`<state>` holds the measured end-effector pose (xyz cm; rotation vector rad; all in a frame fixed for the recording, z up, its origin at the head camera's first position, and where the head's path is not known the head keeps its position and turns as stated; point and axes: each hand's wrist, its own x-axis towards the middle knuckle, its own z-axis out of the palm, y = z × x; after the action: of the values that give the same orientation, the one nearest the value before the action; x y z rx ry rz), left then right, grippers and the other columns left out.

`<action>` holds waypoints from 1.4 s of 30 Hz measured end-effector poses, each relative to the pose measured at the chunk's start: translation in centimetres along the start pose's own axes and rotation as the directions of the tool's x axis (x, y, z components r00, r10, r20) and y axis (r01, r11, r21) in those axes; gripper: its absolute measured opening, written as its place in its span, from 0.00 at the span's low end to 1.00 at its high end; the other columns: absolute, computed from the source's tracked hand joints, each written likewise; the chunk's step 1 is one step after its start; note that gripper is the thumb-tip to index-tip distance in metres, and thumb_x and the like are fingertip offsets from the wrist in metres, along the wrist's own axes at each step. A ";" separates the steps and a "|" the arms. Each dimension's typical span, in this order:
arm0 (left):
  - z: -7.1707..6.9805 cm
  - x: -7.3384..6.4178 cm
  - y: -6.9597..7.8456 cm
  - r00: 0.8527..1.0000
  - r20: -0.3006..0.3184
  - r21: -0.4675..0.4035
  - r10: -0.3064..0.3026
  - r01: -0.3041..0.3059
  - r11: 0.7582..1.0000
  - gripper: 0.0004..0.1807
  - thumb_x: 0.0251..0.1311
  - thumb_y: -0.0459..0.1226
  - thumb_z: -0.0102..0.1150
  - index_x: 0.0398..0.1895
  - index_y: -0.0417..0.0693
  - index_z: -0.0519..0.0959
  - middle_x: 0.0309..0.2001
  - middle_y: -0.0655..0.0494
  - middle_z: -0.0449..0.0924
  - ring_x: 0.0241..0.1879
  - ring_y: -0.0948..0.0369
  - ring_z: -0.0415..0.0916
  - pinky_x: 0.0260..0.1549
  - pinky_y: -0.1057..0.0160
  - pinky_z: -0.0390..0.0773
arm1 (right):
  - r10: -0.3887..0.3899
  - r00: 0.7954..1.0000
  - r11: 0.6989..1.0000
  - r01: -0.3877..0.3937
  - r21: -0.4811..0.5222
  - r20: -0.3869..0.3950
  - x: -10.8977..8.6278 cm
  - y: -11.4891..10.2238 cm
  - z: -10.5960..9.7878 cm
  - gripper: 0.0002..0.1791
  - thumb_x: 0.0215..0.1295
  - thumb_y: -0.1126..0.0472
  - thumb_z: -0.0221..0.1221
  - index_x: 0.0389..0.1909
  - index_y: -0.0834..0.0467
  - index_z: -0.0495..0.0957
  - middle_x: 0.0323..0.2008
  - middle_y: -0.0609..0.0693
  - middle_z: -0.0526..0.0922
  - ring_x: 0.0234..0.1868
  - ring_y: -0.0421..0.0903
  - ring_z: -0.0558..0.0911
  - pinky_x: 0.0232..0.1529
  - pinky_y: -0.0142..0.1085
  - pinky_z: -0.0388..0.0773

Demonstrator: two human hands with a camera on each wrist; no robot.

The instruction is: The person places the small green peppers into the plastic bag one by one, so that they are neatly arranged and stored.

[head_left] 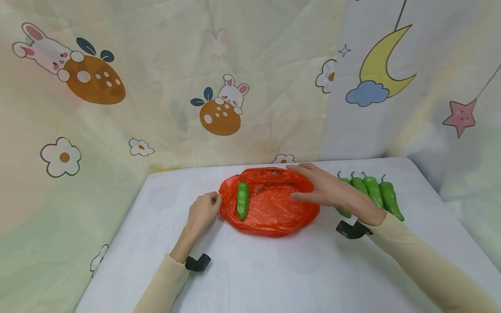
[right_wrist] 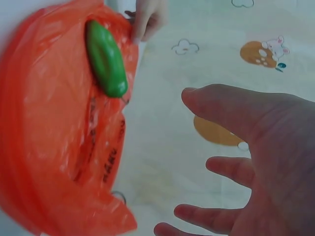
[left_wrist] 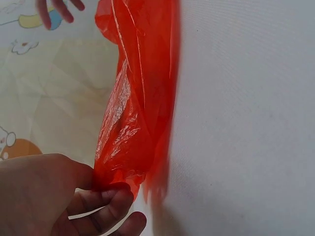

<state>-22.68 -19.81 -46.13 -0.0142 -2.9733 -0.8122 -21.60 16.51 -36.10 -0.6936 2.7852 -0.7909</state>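
Observation:
A red plastic bag (head_left: pixel 274 208) lies spread on the table, with dark printing on its far part. One green pepper (head_left: pixel 243 201) rests in it near the left side, its stem pointing away. At the bag's left edge my left hand (head_left: pixel 203 211) pinches the plastic between thumb and fingers; the left wrist view shows this grip (left_wrist: pixel 106 196) closely. My right hand (head_left: pixel 322 184) hovers over the bag's right side, its fingers spread and apart, holding nothing. In the right wrist view that hand (right_wrist: pixel 266 162) is clear of the bag and of the pepper (right_wrist: pixel 107 59).
Several green peppers (head_left: pixel 372 190) lie side by side on the right of the white table (head_left: pixel 274 274), partly hidden by the right forearm. A patterned cloth (head_left: pixel 164 108) hangs behind the table. Each wrist wears a black camera mount (head_left: pixel 197 262).

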 end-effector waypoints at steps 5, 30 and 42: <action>0.1 0.1 -0.1 1.000 0.007 -0.002 -0.007 0.007 1.000 0.20 0.72 0.46 0.48 0.21 0.50 0.76 0.15 0.57 0.72 0.17 0.61 0.67 0.16 0.65 0.62 | 0.044 0.999 0.999 -0.044 -0.005 0.004 -1.3 1.4 -0.8 0.45 0.62 0.45 0.67 0.77 0.49 0.58 0.75 0.63 0.59 0.71 0.66 0.65 0.53 0.62 0.78; 0.5 -0.2 -0.3 1.000 0.013 -0.015 -0.023 0.023 1.000 0.18 0.71 0.45 0.50 0.22 0.50 0.78 0.16 0.57 0.72 0.18 0.60 0.67 0.17 0.65 0.64 | 0.084 0.996 0.992 -0.083 -0.095 0.005 -6.3 8.3 -3.7 0.48 0.62 0.37 0.64 0.76 0.54 0.57 0.67 0.65 0.71 0.66 0.66 0.70 0.57 0.69 0.70; 0.4 0.0 -0.2 1.000 0.003 -0.013 -0.018 0.018 1.000 0.18 0.71 0.45 0.50 0.22 0.51 0.77 0.16 0.58 0.72 0.18 0.60 0.67 0.17 0.65 0.63 | 0.043 0.998 0.993 -0.039 -0.110 0.038 -7.6 11.3 -5.1 0.41 0.64 0.46 0.65 0.73 0.59 0.62 0.63 0.67 0.75 0.62 0.66 0.76 0.55 0.66 0.73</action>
<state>-22.70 -19.81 -46.62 0.0110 -2.9749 -0.8345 -20.76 30.95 -37.56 -0.6602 2.8133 -0.6142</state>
